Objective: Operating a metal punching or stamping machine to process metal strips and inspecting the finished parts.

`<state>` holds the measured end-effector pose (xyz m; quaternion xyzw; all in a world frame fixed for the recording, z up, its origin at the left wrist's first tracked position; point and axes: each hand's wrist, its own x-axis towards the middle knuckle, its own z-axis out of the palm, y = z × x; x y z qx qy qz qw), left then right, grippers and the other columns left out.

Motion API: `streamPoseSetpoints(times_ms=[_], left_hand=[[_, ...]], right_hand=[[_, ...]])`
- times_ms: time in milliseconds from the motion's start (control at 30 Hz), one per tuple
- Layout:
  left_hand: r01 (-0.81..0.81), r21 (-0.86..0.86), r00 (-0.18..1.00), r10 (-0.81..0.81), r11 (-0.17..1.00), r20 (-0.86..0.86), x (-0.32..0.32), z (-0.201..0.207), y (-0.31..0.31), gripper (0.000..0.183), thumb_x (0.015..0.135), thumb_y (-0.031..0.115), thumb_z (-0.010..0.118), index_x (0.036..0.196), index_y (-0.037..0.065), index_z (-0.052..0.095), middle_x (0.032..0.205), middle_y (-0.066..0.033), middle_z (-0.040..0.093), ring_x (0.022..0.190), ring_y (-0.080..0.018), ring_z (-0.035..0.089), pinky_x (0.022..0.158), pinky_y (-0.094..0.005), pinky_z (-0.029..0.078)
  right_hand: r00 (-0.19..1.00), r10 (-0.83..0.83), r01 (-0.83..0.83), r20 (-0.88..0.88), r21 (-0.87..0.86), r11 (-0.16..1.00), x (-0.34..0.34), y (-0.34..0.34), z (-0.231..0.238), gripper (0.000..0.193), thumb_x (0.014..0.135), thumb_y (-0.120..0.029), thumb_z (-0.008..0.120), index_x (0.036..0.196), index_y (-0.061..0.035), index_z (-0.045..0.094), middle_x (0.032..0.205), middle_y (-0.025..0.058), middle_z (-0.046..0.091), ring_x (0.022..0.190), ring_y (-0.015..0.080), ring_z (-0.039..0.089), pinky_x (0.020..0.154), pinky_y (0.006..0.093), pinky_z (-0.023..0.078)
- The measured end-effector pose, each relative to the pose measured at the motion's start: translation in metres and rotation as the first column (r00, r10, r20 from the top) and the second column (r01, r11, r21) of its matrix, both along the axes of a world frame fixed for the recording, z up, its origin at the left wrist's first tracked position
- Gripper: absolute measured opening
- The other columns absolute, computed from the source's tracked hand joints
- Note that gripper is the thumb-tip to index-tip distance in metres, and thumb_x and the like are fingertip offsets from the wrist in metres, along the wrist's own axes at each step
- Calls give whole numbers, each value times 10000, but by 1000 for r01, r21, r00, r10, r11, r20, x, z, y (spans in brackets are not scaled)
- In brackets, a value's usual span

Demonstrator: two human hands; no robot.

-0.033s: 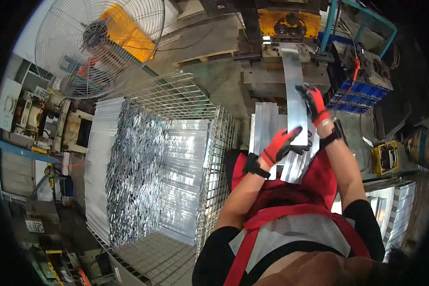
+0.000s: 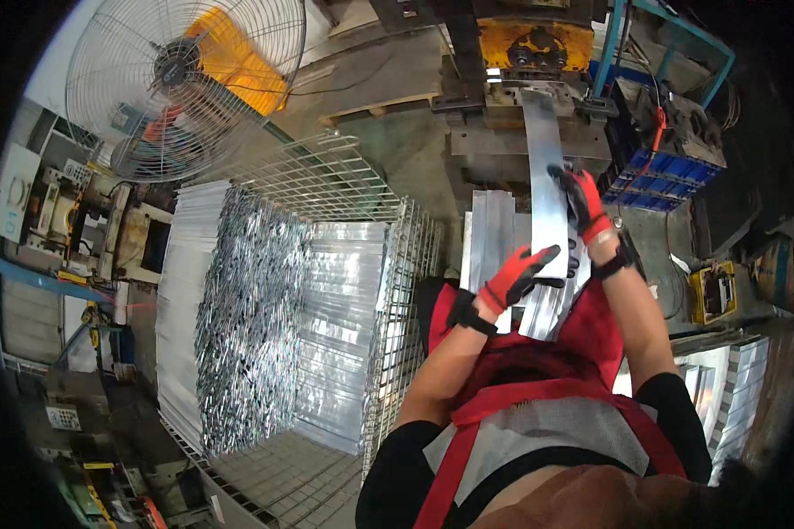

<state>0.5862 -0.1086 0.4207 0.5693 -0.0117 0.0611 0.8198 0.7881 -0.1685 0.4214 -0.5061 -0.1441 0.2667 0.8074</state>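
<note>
A long flat metal strip (image 2: 545,145) reaches from just over my lap to the press (image 2: 536,51) in front of me, its far end at the die area. My left hand (image 2: 522,277), in a red and dark glove, is closed on the strip's near end, thumb on top and fingers underneath. Farther along, my right hand (image 2: 584,201), gloved alike, grips the strip's right edge, its fingers partly hidden beneath. Under the held strip lies a stack of similar metal strips (image 2: 494,225), partly over my lap.
To my left stands a wire mesh basket (image 2: 415,256) with many stacked metal strips (image 2: 340,309). A large caged fan (image 2: 181,66) is at the far left. Blue crates (image 2: 657,181) stand right of the press, and a yellow bin (image 2: 713,291) sits farther right.
The held strip has shifted slightly toward me, away from the press. Both hands have come a little nearer with it, keeping their hold.
</note>
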Motion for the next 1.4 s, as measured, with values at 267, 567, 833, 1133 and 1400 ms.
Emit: streamPoseSetpoints(times_ms=[267,567,833,1133,1400], left_hand=[[-2,19,998,3,1000,-70,-64,-6,-40,559,789,112,706,1271,33,433,1149,-83,583,1014,-183,588,870,-338,479],[-316,766,915,394,560,90,-97,44,-49,762,631,245,839,1248,32,446,1119,-137,567,1022,-274,585,858,-363,477],[-385,771,892,417,508,171,-105,37,-60,811,618,341,837,1261,46,442,1077,-134,598,942,-292,615,783,-387,491],[-314,729,918,392,608,69,-112,49,-66,782,631,329,821,1253,30,454,1107,-150,585,994,-298,599,835,-373,487],[-215,749,938,346,627,-20,-109,51,-64,861,602,326,839,1289,19,420,1135,-150,579,1025,-285,598,844,-364,490]], right_hand=[[852,512,-512,112,387,767,-100,-68,47,586,893,-261,566,1355,30,353,1169,184,574,1075,284,574,983,409,416],[882,439,-447,172,11,894,-131,-114,71,607,810,-20,647,1348,-17,366,1239,85,544,1101,172,530,941,318,426],[806,554,-582,208,114,805,-132,-111,84,637,780,-26,670,1351,-20,387,1233,98,554,1133,172,513,958,330,419],[861,466,-483,203,36,875,-147,-114,106,746,799,-108,674,1424,-22,274,1205,128,560,1131,227,526,989,352,376],[834,502,-534,229,107,839,-142,-109,101,670,801,-82,662,1384,-16,338,1198,132,556,1119,229,534,986,353,380]])
